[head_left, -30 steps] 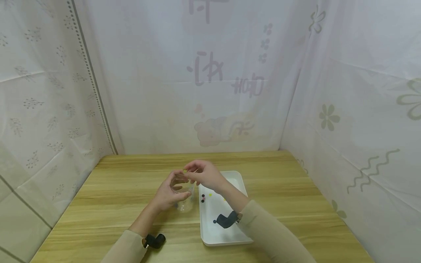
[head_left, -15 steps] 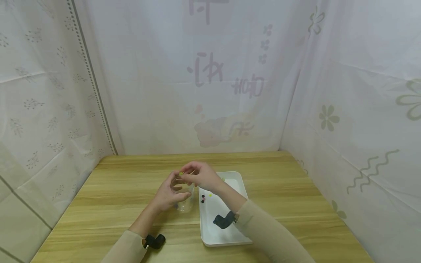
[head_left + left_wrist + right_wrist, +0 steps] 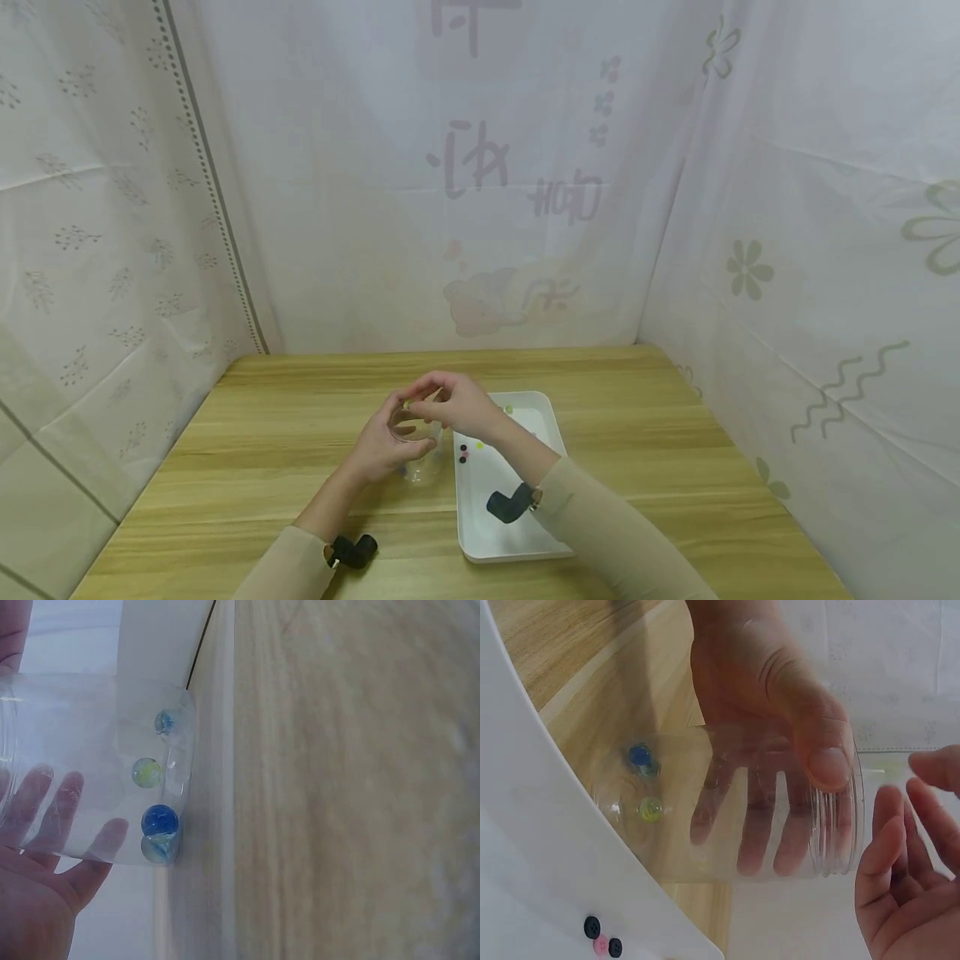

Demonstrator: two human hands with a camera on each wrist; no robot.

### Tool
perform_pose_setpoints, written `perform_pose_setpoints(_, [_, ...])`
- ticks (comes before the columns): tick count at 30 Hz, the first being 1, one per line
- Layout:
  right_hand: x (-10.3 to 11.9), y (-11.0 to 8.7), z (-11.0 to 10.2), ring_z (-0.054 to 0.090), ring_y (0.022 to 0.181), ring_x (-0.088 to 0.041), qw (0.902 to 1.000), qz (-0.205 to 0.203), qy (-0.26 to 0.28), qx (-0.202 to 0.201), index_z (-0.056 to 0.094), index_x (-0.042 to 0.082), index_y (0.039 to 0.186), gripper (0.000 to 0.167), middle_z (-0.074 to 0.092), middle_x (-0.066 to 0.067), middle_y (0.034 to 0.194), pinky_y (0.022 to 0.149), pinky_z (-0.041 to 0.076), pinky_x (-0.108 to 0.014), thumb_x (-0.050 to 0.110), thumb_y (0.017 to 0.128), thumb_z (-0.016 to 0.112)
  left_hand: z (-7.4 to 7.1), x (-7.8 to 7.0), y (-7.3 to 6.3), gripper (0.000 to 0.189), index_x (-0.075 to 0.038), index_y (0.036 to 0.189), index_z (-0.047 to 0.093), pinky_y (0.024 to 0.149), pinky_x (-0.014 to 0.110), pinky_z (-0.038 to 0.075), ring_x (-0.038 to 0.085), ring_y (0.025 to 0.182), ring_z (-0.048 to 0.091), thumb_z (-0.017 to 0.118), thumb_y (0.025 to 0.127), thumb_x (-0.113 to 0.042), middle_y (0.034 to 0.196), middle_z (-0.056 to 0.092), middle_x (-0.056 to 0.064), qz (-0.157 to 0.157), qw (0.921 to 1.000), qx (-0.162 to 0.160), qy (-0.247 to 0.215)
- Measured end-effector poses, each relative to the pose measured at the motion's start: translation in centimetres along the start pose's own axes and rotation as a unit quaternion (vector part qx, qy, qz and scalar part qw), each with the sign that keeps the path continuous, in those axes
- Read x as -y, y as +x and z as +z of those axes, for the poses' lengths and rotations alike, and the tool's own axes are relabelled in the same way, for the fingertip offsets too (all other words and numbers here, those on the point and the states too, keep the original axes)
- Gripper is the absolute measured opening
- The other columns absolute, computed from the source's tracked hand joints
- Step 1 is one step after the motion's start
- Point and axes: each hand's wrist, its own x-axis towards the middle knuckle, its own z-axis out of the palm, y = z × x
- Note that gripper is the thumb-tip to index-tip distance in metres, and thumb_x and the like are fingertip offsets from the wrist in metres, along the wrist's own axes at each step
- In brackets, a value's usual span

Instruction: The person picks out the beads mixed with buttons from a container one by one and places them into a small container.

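The left hand (image 3: 386, 442) held a clear jar (image 3: 417, 450) upright on the surface (image 3: 285, 433), its grip wrapped round the wall. Marbles (image 3: 154, 802) lay on the jar's bottom. The right hand (image 3: 457, 404) hovered over the rim, fingers loosely curled, just beside a white tray (image 3: 510, 533) with buttons (image 3: 601, 939).

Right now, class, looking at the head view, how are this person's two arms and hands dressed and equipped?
Both arms wear long beige sleeves. A small black L-shaped device sits at each wrist: left wrist device, right wrist device. The left hand and right hand are bare, ungloved.
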Motion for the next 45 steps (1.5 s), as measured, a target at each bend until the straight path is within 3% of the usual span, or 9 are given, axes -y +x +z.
perform_pose_setpoints(4, [-0.1, 0.0, -0.5, 0.066, 0.091, -0.016, 0.9999, 0.001, 0.007, -0.01, 0.071, 0.021, 0.139, 0.042, 0.069, 0.001, 0.138, 0.072, 0.056, -0.032, 0.038, 0.101, 0.078, 0.0, 0.0, 0.1, 0.076, -0.014, 0.155, 0.045, 0.121, 0.065, 0.048, 0.04, 0.146, 0.057, 0.088, 0.092, -0.018, 0.155, 0.058, 0.012, 0.005, 1.0, 0.0, 0.002])
perform_pose_setpoints(8, [-0.4, -0.1, -1.5, 0.064, 0.092, -0.021, 0.9989, -0.009, 0.038, -0.025, 0.067, 0.024, 0.144, 0.046, 0.066, 0.0, 0.145, 0.068, 0.053, -0.028, 0.037, 0.101, 0.078, 0.0, -0.1, 0.1, 0.074, -0.017, 0.153, 0.046, 0.121, 0.066, 0.047, 0.04, 0.144, 0.058, 0.089, 0.092, -0.016, 0.15, 0.063, 0.015, 0.009, 0.9999, -0.001, -0.006])
perform_pose_setpoints(14, [-1.2, -0.3, -3.4, 0.068, 0.094, -0.031, 0.9962, -0.021, 0.063, -0.056, 0.066, 0.023, 0.146, 0.044, 0.066, -0.007, 0.141, 0.065, 0.054, -0.024, 0.029, 0.103, 0.077, 0.0, -0.1, 0.3, 0.078, -0.008, 0.155, 0.044, 0.12, 0.067, 0.048, 0.042, 0.143, 0.058, 0.089, 0.091, -0.012, 0.15, 0.062, 0.021, 0.016, 0.9997, 0.0, -0.019])
perform_pose_setpoints(23, [-3.0, -1.1, -5.6, 0.069, 0.089, -0.021, 0.9939, 0.005, 0.044, -0.101, 0.066, 0.02, 0.147, 0.044, 0.067, -0.017, 0.143, 0.067, 0.055, -0.026, 0.03, 0.105, 0.075, -0.1, 0.0, 0.3, 0.079, -0.009, 0.155, 0.044, 0.121, 0.067, 0.047, 0.041, 0.144, 0.057, 0.089, 0.09, -0.011, 0.151, 0.063, 0.019, 0.007, 0.9998, -0.002, -0.021])
perform_pose_setpoints(34, [-5.2, -1.6, -7.0, 0.071, 0.093, -0.036, 0.9917, 0.026, 0.028, -0.123, 0.07, 0.021, 0.143, 0.039, 0.071, -0.007, 0.133, 0.072, 0.063, -0.04, 0.033, 0.106, 0.075, -0.1, 0.3, 0.1, 0.08, -0.002, 0.156, 0.043, 0.118, 0.069, 0.049, 0.044, 0.141, 0.059, 0.089, 0.09, -0.01, 0.148, 0.064, 0.022, 0.025, 0.9997, -0.002, -0.008])
perform_pose_setpoints(40, [-6.5, -1.8, -7.4, 0.07, 0.087, -0.025, 0.9904, 0.04, 0.034, -0.128, 0.066, 0.013, 0.146, 0.045, 0.071, -0.009, 0.135, 0.069, 0.059, -0.028, 0.03, 0.106, 0.075, -0.2, 0.4, 0.1, 0.079, -0.004, 0.155, 0.045, 0.118, 0.068, 0.05, 0.043, 0.14, 0.06, 0.089, 0.09, -0.01, 0.147, 0.064, 0.022, 0.023, 0.9997, -0.002, -0.01])
perform_pose_setpoints(45, [-7.0, -1.9, -7.6, 0.07, 0.089, -0.026, 0.9894, 0.051, 0.03, -0.133, 0.064, 0.008, 0.148, 0.046, 0.07, -0.013, 0.136, 0.069, 0.057, -0.025, 0.027, 0.107, 0.073, -0.1, 0.4, 0.1, 0.078, -0.004, 0.155, 0.045, 0.118, 0.069, 0.049, 0.045, 0.141, 0.059, 0.088, 0.091, -0.011, 0.147, 0.064, 0.023, 0.025, 0.9997, -0.003, -0.006])
